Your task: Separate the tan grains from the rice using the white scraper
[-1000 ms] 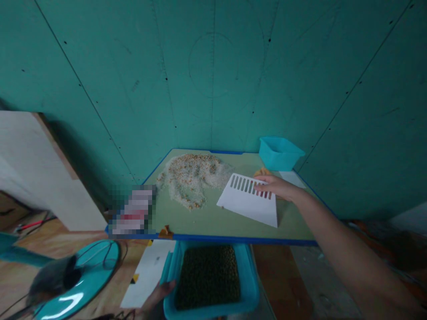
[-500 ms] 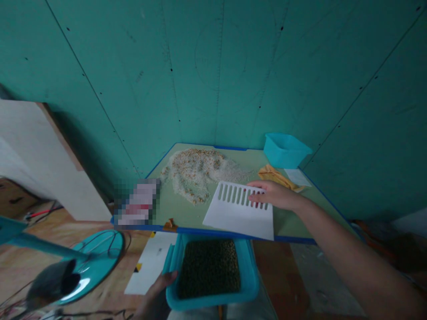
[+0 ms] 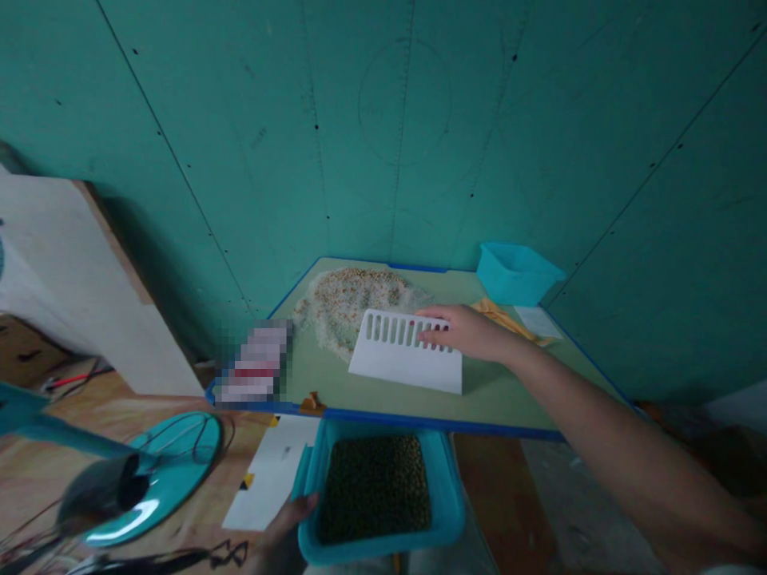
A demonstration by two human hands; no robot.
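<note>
My right hand [image 3: 459, 329] grips a white slotted plastic board [image 3: 407, 363] by its slotted upper edge, fingertips showing through the slots. The board is tilted over the table, just in front of a spread pile of pale grains and tan kernels [image 3: 359, 289], and covers part of that pile. Below the table's front edge, my left hand [image 3: 293, 511] holds the left rim of a turquoise basin [image 3: 383, 551]. Small dark green beans or grains [image 3: 371, 487] fill it, with lighter ones along the right side. Most of the left fingers are hidden.
On the green table [image 3: 509, 403] with blue edging, a turquoise tub [image 3: 518, 279] stands at the back right beside an orange-yellow cloth [image 3: 509, 319] and white paper [image 3: 538, 321]. A blurred-out item [image 3: 255, 363] lies at the left. A turquoise stand base [image 3: 180, 447] occupies the floor.
My right hand has shifted the white board left and away from me, toward the grain pile. My left hand and the basin have stayed nearly still.
</note>
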